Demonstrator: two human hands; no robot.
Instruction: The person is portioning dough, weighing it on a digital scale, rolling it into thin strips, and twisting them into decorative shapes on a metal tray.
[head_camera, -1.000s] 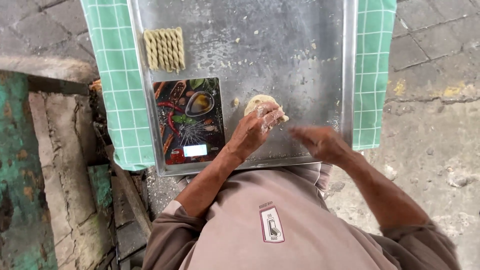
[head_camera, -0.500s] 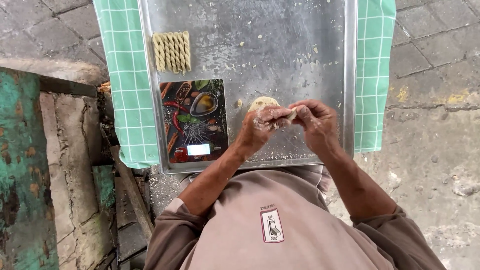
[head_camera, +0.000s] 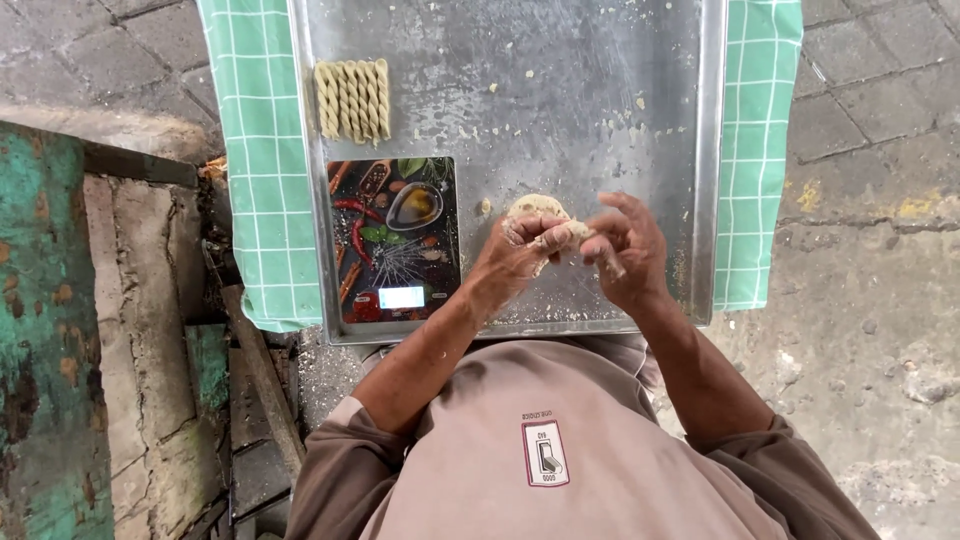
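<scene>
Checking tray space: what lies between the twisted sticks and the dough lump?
Head view: only bare floured tray lies between the sticks and the dough; the scale sits below.

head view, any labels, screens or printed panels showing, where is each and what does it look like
Flat rectangular kitchen scale: lies on the steel tray's left part, left of the person's left hand; dark top printed with red chillies, green leaves and spices.
Small display screen: on the scale's near edge; pale blue-white rectangle, too small to read.
Rectangular patch label: on the chest of the brown shirt; white with a red border and a dark figure.
</scene>
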